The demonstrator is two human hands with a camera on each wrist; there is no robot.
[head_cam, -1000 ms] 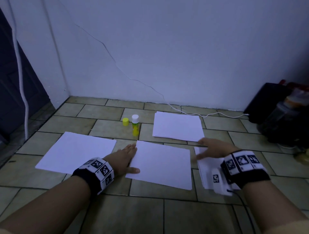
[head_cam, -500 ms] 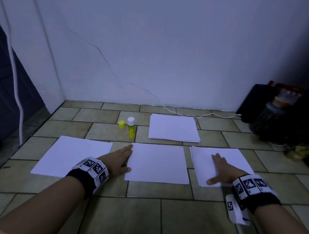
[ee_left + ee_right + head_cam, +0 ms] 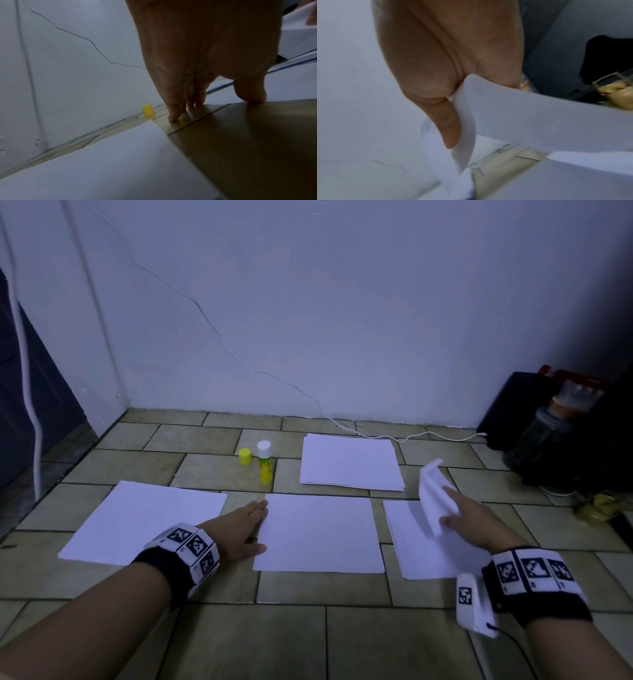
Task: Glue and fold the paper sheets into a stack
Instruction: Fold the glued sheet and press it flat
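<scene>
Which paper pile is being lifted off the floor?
The right-hand pile: the right hand pinches its top sheet, curled upward. The other three lie flat.

We see our left hand (image 3: 205, 54) with straight fingers (image 3: 175, 116) touching the tiled floor (image 3: 248, 142) and the thumb (image 3: 250, 93) on a paper sheet (image 3: 283, 88), another sheet (image 3: 111, 162) nearer, a yellow cap (image 3: 148, 109) by the cracked wall (image 3: 68, 67).

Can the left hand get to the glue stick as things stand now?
Probably yes: the left hand lies flat and holds nothing, and only bare floor lies between it and the glue stick.
</scene>
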